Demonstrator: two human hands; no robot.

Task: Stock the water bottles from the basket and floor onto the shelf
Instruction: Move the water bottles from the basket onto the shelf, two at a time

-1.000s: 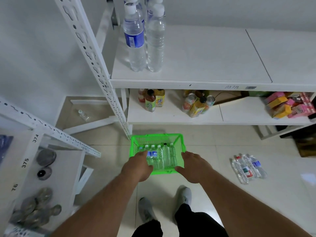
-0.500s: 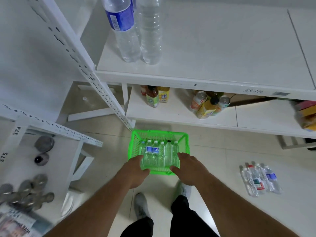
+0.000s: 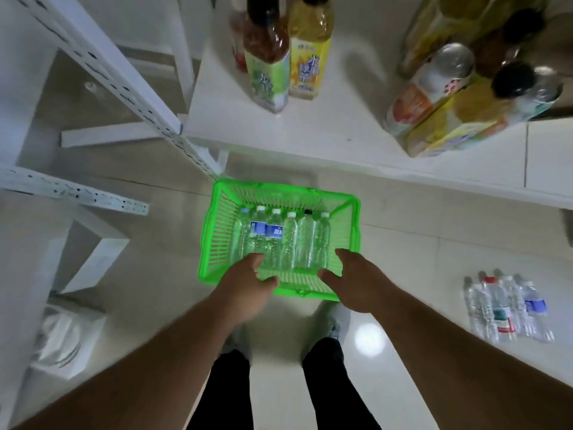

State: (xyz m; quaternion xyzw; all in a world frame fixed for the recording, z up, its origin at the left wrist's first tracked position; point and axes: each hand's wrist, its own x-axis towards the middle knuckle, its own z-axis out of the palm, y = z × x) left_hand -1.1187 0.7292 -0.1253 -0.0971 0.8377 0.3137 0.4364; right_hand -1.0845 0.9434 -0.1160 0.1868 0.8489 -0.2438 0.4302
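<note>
A green plastic basket [image 3: 348,231] stands on the floor in front of the shelf. Several clear water bottles [image 3: 290,240] lie side by side in it, caps pointing away from me. My left hand [image 3: 248,287] hovers over the basket's near left corner, fingers spread, fingertips close to the bottles. My right hand [image 3: 356,277] hangs over the near right corner, fingers apart and holding nothing. Three more water bottles [image 3: 508,305] lie on the floor at the right.
The low white shelf [image 3: 325,128] behind the basket holds juice and tea bottles [image 3: 288,51] and cans [image 3: 434,85]. A slotted white upright [image 3: 124,85] runs diagonally at the left. A second rack [image 3: 62,187] stands at the left. My feet are just below the basket.
My head has dropped lower and closer, so the upper shelf with its standing water bottles has left the view. Both hands have opened and reached nearer the basket's bottles.
</note>
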